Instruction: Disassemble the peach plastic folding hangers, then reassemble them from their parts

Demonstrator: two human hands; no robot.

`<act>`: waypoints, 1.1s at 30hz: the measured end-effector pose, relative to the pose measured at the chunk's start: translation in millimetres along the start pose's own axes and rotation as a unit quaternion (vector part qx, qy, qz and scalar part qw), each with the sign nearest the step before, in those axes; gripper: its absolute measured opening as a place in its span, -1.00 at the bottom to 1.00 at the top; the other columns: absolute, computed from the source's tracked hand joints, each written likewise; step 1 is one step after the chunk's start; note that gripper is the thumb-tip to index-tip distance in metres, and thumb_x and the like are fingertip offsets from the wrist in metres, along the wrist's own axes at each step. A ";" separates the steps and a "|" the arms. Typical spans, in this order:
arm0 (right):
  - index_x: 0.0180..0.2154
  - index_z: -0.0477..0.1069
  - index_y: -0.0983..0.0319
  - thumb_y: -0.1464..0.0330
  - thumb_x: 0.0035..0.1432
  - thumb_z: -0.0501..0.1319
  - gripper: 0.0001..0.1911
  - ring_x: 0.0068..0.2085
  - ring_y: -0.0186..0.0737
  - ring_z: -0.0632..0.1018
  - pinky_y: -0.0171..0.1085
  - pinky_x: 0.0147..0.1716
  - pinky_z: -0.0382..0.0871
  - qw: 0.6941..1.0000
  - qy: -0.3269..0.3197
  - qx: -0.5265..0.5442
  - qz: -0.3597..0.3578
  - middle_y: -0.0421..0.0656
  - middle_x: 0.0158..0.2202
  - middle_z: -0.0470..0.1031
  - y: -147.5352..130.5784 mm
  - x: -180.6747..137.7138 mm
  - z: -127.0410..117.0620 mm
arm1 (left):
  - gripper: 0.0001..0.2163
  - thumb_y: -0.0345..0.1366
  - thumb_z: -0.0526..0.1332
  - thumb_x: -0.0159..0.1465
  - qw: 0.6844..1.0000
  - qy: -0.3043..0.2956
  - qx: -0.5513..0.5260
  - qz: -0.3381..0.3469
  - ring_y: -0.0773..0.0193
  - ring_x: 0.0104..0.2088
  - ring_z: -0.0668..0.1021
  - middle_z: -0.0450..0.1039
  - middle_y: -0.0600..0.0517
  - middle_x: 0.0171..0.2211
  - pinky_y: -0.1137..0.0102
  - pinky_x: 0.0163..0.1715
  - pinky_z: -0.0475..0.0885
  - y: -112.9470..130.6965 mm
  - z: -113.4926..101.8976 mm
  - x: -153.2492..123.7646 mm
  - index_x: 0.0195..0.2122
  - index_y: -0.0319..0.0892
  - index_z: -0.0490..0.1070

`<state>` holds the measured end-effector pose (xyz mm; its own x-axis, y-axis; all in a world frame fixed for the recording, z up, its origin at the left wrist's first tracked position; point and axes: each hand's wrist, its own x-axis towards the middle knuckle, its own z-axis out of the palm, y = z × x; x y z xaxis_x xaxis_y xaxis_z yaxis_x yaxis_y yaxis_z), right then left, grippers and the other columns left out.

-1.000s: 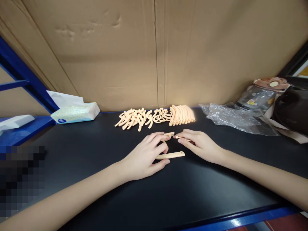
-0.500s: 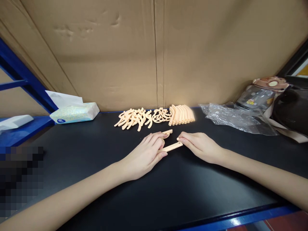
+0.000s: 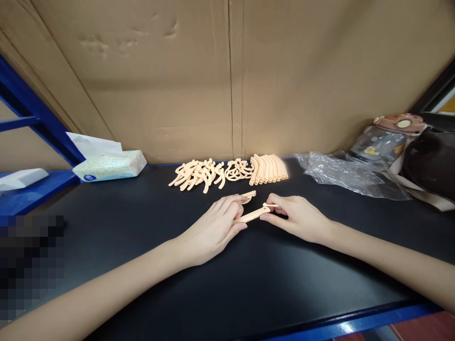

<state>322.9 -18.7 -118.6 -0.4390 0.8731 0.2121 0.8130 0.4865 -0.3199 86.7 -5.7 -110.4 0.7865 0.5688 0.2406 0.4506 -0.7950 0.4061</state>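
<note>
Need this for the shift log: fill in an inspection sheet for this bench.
Surface: black bench top with a blue front edge.
Job's things: peach strip between both hands; thin pin at its right end; curved piece just beyond the left fingers; peach parts laid along the back.
Clutter: tissue pack far left; plastic bag, bottle and dark bag at right.
Grippers: left hand pinches the strip; right hand pinches the pin.
Cables: nothing seen.
Surroundings: cardboard behind; blue rack at left.
</note>
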 end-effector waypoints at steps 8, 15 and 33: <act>-0.39 0.18 0.17 0.08 0.28 -0.03 -0.67 -0.51 -0.31 0.41 -0.35 -0.51 0.16 1.000 -0.016 0.016 -0.002 -0.24 -0.48 0.43 1.7 0.5 1.9 | -0.87 -0.29 -0.06 0.39 1.000 0.001 -0.010 -0.002 0.13 0.22 0.20 0.33 -0.10 -0.06 0.14 0.07 0.30 -0.1 -0.3 0.0 -0.32 -0.11 0.12; -0.42 0.14 0.17 0.05 0.26 -0.01 -0.64 -0.53 -0.33 0.37 -0.37 -0.54 0.09 0.999 -0.005 0.037 0.008 -0.28 -0.53 0.37 2.6 -0.1 3.1 | -0.84 -0.26 -0.06 0.39 0.999 -0.009 0.036 0.006 0.15 0.24 0.15 0.19 -0.09 0.14 0.16 0.17 0.20 -2.9 1.4 -0.9 -0.11 -0.13 0.24; -0.50 0.16 0.19 0.00 0.27 -0.09 -0.53 -0.59 -0.37 0.33 -0.37 -0.61 0.01 1.000 -0.005 -0.009 -0.024 -0.27 -0.57 0.35 5.5 -2.2 3.1 | -0.82 -0.28 -0.08 0.40 0.998 -0.023 0.051 0.024 0.12 0.24 0.14 0.13 -0.06 0.20 0.13 0.18 0.21 -4.3 1.9 -1.3 -0.19 -0.14 0.29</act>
<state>327.2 -17.8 -123.8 -0.4810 0.8495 0.2168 0.7983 0.5266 -0.2923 84.6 -3.4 -114.1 0.8254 0.5213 0.2166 0.4509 -0.8397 0.3027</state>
